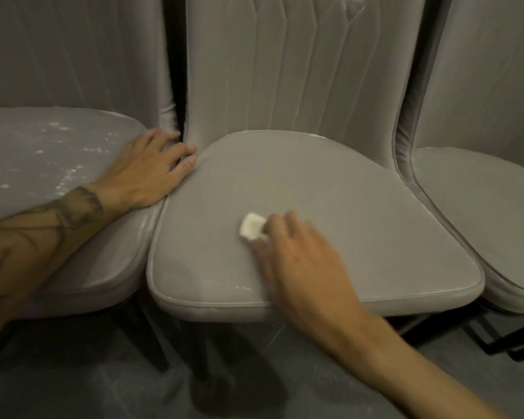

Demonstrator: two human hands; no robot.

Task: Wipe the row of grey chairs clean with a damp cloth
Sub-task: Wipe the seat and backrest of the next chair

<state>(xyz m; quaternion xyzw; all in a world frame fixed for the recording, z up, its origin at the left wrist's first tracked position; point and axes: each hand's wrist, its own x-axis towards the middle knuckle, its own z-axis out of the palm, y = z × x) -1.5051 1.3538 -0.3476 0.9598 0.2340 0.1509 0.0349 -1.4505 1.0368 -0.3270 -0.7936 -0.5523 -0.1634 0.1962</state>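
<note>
Three grey upholstered chairs stand side by side. The middle chair's seat (330,189) fills the centre of the view. My right hand (300,261) presses a small folded white cloth (251,226) against that seat, fingers curled over the cloth's right side. My left hand (152,170) rests flat on the right rear corner of the left chair's seat (43,152), fingertips touching the gap between the two chairs. The left seat shows pale dusty smears.
The right chair's seat (481,201) touches the middle one. Ribbed grey backrests (285,71) rise behind all the seats. Dark chair legs (152,343) and a dark floor (133,388) lie below the front edges.
</note>
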